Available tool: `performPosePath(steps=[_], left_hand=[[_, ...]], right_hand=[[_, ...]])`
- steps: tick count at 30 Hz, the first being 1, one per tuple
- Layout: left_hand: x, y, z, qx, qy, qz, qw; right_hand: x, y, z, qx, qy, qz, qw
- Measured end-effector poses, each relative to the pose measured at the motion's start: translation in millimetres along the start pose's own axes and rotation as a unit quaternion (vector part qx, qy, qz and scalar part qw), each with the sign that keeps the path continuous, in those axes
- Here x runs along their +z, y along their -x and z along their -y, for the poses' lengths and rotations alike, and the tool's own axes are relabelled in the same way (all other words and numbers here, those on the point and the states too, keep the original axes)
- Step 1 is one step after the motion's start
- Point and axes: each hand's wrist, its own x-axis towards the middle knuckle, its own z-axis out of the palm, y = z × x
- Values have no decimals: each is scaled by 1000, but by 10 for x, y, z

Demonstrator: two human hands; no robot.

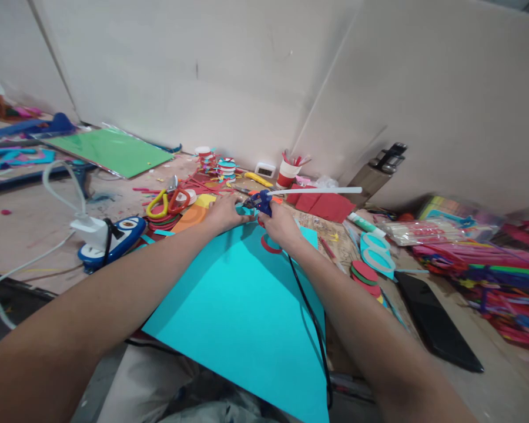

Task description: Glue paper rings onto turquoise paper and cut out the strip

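My right hand [278, 220] is wrapped round a blue glue gun [261, 201], with a long white glue stick [317, 190] coming out of its back. The gun's nozzle points left toward my left hand [227, 215], whose fingers are closed on a small cyan paper piece [245, 210]. Beneath both hands lies a large cyan sheet [242, 299], reaching over the table's front edge. A red paper ring [270, 244] rests on it near my right hand. The gun's black cord [307, 305] runs down across the sheet.
Left are a power strip [134, 232], yellow-handled scissors [157, 204] and a green sheet [114, 150]. Behind stand a cup [287, 171] and a bottle [374, 176]. Right lie red discs [365, 276], a black phone [436, 320] and colourful pipe cleaners [502, 282].
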Motion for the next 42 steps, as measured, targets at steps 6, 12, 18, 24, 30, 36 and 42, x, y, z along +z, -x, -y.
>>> performPosePath(steps=[6,12,18,24,30,36,42], left_hand=[[-29,5,2,-24,61,-8,998],[-32,14,12,-31,43,-9,999],[-46,23,-12,-43,29,0,999],[-78,16,19,-10,48,15,999],[-153,5,81,11,75,34,997],[-206,-120,176,-49,149,4,988],[-234,-328,210,-82,108,43,990]], right_hand=[[-16,13,-9,8,16,1,1000],[19,-7,-12,-2,25,-5,1000],[23,-24,23,-17,30,9,999],[-103,5,-6,-11,41,-6,999],[-136,22,-88,-4,22,-8,1000],[-185,29,-100,7,-7,-9,1000],[-176,60,-78,-6,0,-7,1000]])
